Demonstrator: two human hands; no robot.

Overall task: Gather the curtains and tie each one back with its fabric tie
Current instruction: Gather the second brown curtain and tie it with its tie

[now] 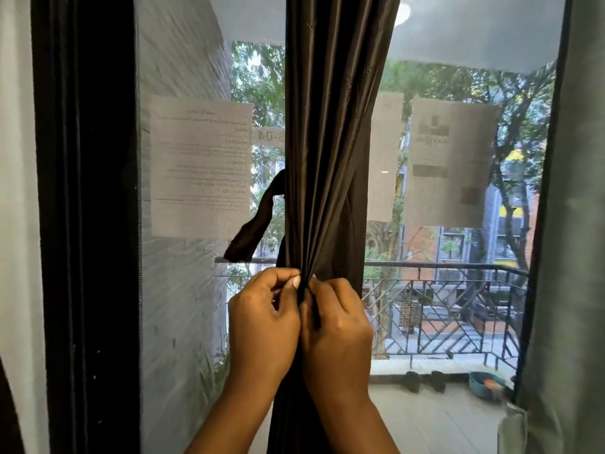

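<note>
Head view shows us at a glass door, with the dark curtain hanging straight in front of us, already drawn together into a narrow bundle of folds. Our left hand and our right hand meet at the front of this curtain, touching each other, just below the place where the folds are tightest. The fingers of both hands are curled and pinch the gathered cloth between them; it seems they also hold a thin dark strip there, but we cannot tell whether this is a fold or a part of the tie. The fabric tie hangs loose on the left of the curtain, above our hands, and its free end points down and away from the cloth.

We judge that the gathering step is nearly finished and the tying is not yet done. The next move probably calls for one hand to keep the bundle pressed while the other reaches up to the left of the curtain for the loose tie and brings it around the folds. If both hands let go together, the folds could spread again.
</note>
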